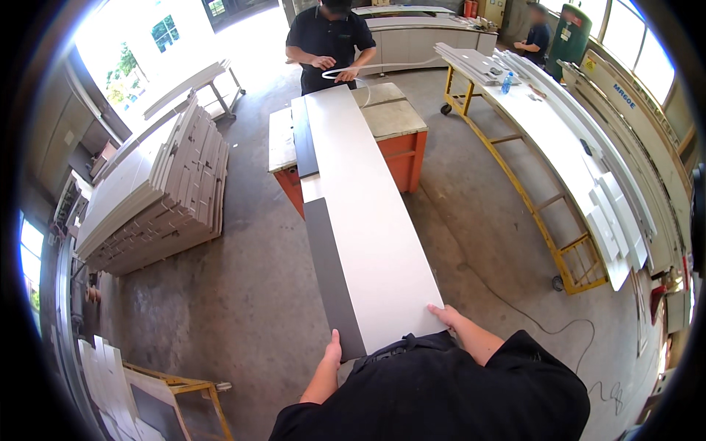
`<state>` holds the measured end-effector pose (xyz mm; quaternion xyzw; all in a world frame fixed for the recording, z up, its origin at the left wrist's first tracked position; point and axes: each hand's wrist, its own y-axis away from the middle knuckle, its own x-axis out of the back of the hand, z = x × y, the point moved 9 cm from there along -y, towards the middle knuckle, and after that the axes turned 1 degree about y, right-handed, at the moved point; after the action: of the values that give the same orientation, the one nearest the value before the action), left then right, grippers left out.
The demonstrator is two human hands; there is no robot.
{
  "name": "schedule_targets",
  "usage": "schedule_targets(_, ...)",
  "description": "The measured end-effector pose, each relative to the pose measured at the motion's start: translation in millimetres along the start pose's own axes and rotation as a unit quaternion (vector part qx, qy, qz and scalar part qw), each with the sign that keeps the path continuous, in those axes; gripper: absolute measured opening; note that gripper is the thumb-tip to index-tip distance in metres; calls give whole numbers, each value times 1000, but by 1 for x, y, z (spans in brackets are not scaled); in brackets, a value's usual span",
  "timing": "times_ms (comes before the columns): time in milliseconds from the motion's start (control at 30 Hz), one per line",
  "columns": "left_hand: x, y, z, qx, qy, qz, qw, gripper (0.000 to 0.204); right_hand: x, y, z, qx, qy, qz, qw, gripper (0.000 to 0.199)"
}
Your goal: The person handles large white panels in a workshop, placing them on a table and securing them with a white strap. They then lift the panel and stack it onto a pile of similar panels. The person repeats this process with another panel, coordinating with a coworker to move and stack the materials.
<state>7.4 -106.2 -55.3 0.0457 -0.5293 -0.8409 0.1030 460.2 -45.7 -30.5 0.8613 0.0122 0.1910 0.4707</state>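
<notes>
A long white panel (379, 235) stretches away from my waist, its far end over an orange-sided worktable (403, 163). Along its left side shows a dark grey panel (332, 275); whether the two are joined or stacked I cannot tell. My left hand (332, 348) grips the near left corner at the grey panel, thumb up along the edge, the other fingers hidden. Closed on the white panel's near right edge is my right hand (446, 316), thumb on top and fingers mostly underneath. A co-worker's hands (334, 67) hold a thin white strip (397, 67) at the far end.
Left stands a tall stack of panels (158, 195). On the right, a long yellow-framed cart (507, 170) carries white boards and a blue bottle (507, 83). A cable (507, 305) crosses the floor. Another person (536, 40) is at the back right.
</notes>
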Motion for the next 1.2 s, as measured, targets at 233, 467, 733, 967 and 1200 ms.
schedule_targets(233, -9, 16, 11, -6, -4, -3, 1000, 88, -1, -12, 11, -1, -14, -9, 1000, 78)
schedule_targets(467, -16, 26, 17, 5, -28, -4, 1000, 88, -1, -22, 21, 3, -59, -24, 998, 78)
schedule_targets(733, -8, 12, 9, -11, -12, -18, 1000, 88, -1, 0, 3, 5, -46, -6, 999, 82)
schedule_targets(967, -11, 24, 15, -11, -15, -16, 1000, 85, 1, 1, 3, 3, -25, -7, 1000, 85)
schedule_targets(1200, -9, 19, 13, -12, -17, -10, 1000, 86, -3, -9, 10, 4, -32, -19, 999, 79)
